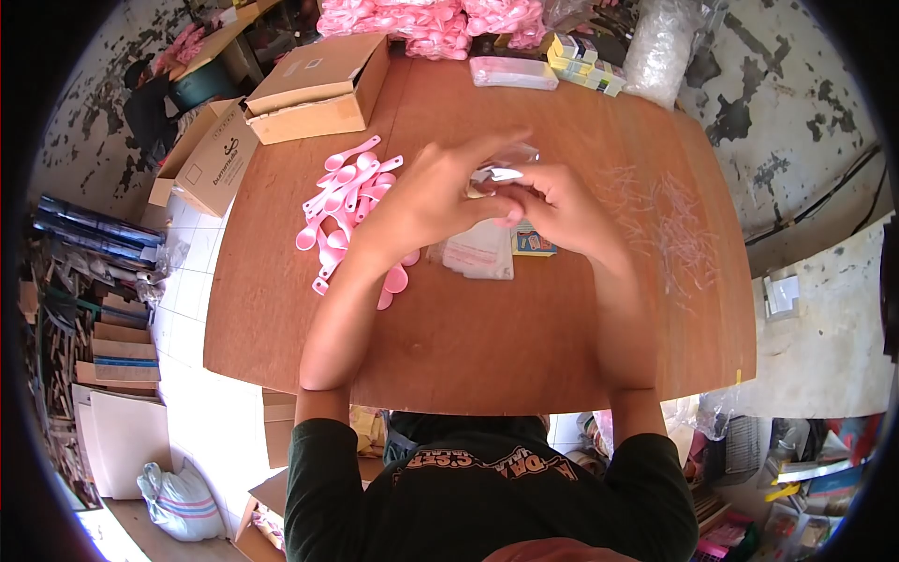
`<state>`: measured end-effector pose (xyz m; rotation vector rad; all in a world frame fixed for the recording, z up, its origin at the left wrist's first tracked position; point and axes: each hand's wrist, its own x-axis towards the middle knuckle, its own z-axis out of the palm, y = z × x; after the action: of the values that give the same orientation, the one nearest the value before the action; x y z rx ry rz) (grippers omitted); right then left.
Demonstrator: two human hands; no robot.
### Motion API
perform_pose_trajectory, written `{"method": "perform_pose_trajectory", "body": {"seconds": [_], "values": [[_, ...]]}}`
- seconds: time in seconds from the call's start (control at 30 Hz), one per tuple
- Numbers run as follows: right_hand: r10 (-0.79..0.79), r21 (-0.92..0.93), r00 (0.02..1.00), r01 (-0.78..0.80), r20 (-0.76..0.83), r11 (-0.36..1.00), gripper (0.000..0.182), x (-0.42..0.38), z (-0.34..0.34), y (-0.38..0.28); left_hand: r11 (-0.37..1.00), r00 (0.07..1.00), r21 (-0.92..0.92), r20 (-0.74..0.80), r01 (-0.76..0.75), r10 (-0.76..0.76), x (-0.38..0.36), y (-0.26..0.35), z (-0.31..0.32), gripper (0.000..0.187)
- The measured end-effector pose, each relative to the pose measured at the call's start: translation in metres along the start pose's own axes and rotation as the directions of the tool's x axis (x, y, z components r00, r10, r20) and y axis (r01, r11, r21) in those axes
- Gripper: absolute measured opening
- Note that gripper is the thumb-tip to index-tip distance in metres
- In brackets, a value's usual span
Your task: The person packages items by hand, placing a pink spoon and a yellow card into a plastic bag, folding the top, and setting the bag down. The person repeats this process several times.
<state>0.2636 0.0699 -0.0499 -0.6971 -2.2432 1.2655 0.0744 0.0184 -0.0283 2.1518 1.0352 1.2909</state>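
A small clear plastic packet sits pinched between both hands above the middle of the wooden table; its contents are mostly hidden by fingers, with only a glossy, crinkled edge showing. The left hand curls its fingers over the packet's near side, and the right hand grips it from the other side with bent fingertips. Just beneath the hands lies a flat stack of clear sleeves and a small printed card, partly covered. Left of the hands, smooth pink plastic spoons lie in a loose heap. Right of them, thin clear strips scatter, hard to make out. A brown cardboard box sits at the table's far left corner.
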Motion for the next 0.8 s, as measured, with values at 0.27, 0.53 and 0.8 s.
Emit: {"method": "perform_pose_trajectory", "body": {"seconds": [0.27, 0.53, 0.8], "values": [[-0.109, 0.137, 0.851, 0.207, -0.513, 0.969, 0.051, 0.019, 0.073, 0.014, 0.956, 0.984, 0.242, -0.116, 0.164, -0.139, -0.005, -0.004, -0.048, 0.053], [-0.463, -0.602, 0.882, 0.415, 0.084, 0.682, 0.051, 0.012, 0.142, 0.054, 0.958, 0.965, 0.210, -0.219, 0.194, -0.147, -0.009, -0.007, -0.057, 0.049], [-0.300, -0.525, 0.951, 0.294, 0.076, 0.799, 0.026, 0.016, 0.144, 0.061, 0.944, 0.962, 0.223, -0.181, 0.242, -0.204, -0.007, -0.003, -0.058, 0.051]]}}
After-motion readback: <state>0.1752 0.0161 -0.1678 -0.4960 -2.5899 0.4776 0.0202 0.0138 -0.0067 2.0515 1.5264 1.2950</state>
